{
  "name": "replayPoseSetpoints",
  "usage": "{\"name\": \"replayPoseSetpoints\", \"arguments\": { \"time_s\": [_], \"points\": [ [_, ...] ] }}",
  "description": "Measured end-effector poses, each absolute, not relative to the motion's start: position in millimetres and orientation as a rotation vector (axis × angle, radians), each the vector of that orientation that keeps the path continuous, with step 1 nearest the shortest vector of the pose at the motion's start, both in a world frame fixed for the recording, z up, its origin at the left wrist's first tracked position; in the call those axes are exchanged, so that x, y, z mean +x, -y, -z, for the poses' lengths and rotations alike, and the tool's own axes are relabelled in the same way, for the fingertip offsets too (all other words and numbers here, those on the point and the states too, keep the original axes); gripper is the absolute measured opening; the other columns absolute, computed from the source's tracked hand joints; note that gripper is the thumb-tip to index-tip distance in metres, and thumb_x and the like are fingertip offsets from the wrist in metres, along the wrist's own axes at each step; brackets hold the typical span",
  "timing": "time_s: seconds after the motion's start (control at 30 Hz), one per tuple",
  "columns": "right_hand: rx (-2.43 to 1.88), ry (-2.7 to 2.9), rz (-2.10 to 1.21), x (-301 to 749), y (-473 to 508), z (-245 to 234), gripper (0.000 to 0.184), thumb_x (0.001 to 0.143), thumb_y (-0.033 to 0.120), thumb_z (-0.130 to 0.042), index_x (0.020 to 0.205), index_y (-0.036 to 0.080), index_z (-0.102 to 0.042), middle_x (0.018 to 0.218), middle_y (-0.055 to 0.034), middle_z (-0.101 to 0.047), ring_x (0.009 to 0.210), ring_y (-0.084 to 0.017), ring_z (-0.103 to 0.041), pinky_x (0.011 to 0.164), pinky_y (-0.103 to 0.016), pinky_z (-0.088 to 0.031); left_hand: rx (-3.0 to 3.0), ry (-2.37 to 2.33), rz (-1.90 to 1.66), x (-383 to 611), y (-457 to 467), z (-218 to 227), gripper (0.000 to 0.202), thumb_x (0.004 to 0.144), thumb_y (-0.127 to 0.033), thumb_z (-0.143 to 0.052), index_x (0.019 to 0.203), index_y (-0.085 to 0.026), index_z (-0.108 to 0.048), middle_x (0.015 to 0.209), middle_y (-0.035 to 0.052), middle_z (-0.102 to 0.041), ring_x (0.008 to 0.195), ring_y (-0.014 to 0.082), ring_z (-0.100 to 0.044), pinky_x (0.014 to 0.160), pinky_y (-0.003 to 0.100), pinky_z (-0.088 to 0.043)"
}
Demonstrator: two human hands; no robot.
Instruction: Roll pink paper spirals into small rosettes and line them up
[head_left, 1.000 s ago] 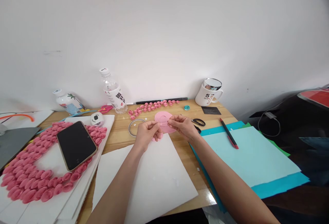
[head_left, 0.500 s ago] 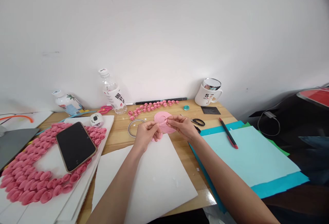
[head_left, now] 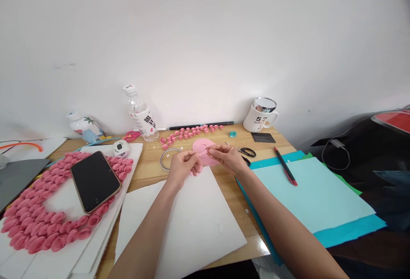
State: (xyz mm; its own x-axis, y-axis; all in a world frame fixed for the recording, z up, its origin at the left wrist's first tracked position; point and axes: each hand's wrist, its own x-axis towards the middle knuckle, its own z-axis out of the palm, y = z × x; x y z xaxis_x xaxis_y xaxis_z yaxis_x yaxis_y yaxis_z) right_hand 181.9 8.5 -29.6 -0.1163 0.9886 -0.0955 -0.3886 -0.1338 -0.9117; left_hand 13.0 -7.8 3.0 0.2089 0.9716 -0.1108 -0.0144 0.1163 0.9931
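Note:
In the middle of the head view, my left hand [head_left: 185, 164] and my right hand [head_left: 226, 158] are close together, fingers pinched on a thin pink paper strip [head_left: 202, 154] between them. Behind the fingers lie pink paper circles [head_left: 199, 143], partly covered by my right hand. A bit of pink paper also shows under my left fingertips. Below my hands is a white paper sheet [head_left: 195, 223]. Left of my left hand lies a roll of tape [head_left: 165, 159]. Black-handled scissors [head_left: 247, 152] rest just beyond my right wrist, their blades partly hidden.
Small pink paper rosettes [head_left: 187, 133] line the back, near a teal rosette [head_left: 232, 134]. A bottle [head_left: 144, 119] and mug [head_left: 261, 117] stand by the wall. Left, a phone [head_left: 95, 181] lies on a pink flower wreath [head_left: 38, 223]. Right, a pen [head_left: 285, 166] crosses blue paper [head_left: 314, 198].
Both hands keep their pinch on the pink strip in nearly the same place. The whole view has shifted very slightly; the things on the table stay where they were.

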Motion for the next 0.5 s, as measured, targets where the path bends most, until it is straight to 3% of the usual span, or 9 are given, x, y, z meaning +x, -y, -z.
{"name": "replayPoseSetpoints", "arguments": {
  "time_s": [0.17, 0.37, 0.5],
  "points": [
    [-0.927, 0.913, -1.549, 181.2, -7.8, 25.9, 0.021, 0.057, 0.026, -0.076, 0.075, 0.018, -0.072, 0.093, -0.0036, -0.069, 0.074, -0.011, -0.061, 0.080, -0.026, -0.047, 1.194, -1.091, -0.994, 12.5, 7.5, -1.6, 0.023, 0.071, -0.032, -0.060, 0.060, -0.012, -0.058, 0.050, 0.0024, -0.059, 0.039, 0.0078, -0.048, 0.038, 0.019, -0.036],
    [-0.939, 0.926, -1.548, 183.0, -8.0, 28.2, 0.021, 0.055, 0.024, -0.077, 0.074, 0.018, -0.070, 0.066, 0.0005, -0.067, 0.060, -0.008, -0.058, 0.064, -0.023, -0.047, 1.203, -1.084, -0.976, 13.0, 7.2, -0.8, 0.023, 0.070, -0.032, -0.061, 0.059, -0.012, -0.056, 0.049, 0.0028, -0.059, 0.038, 0.0077, -0.048, 0.038, 0.020, -0.036],
    [-0.928, 0.965, -1.539, 182.9, -6.9, 26.0, 0.016, 0.056, 0.024, -0.077, 0.067, 0.017, -0.068, 0.061, 0.0016, -0.064, 0.057, -0.007, -0.055, 0.058, -0.021, -0.043, 1.203, -1.077, -0.978, 13.3, 7.9, -2.5, 0.021, 0.070, -0.031, -0.061, 0.060, -0.012, -0.057, 0.049, 0.0027, -0.059, 0.039, 0.0082, -0.049, 0.038, 0.020, -0.036]
  ]
}}
